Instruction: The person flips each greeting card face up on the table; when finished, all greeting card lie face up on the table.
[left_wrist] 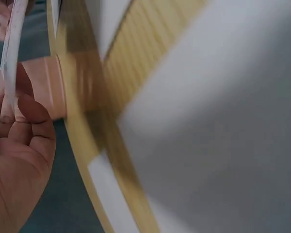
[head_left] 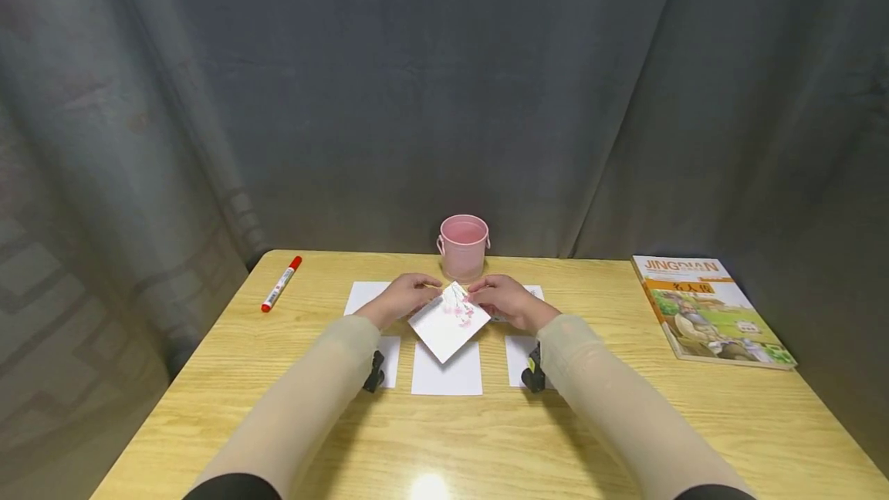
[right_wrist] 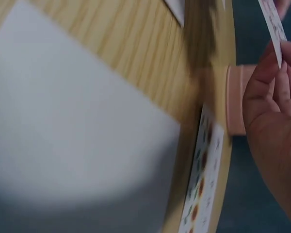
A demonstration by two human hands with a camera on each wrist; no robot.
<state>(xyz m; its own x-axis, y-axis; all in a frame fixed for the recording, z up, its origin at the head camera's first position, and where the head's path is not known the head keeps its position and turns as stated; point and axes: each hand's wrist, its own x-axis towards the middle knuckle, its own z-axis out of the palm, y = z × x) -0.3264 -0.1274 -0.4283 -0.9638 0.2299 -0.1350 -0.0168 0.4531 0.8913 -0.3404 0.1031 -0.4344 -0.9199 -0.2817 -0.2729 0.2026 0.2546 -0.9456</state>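
One white card [head_left: 441, 332], pink blossoms [head_left: 459, 313] and thin dark stems [head_left: 456, 292] printed toward its upper right, hangs cornerwise before us, pinched in the grip of both the left hand [head_left: 406, 297] and the right hand [head_left: 512, 303]. We see it tilted above a plain white sheet [head_left: 447, 378] on the desk [head_left: 590, 292], in front of a pink bucket [head_left: 463, 258].

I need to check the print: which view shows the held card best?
Head view: the card shows most of its face, including pink flowers. Both wrist views give only a thin, nearly edge-on strip.
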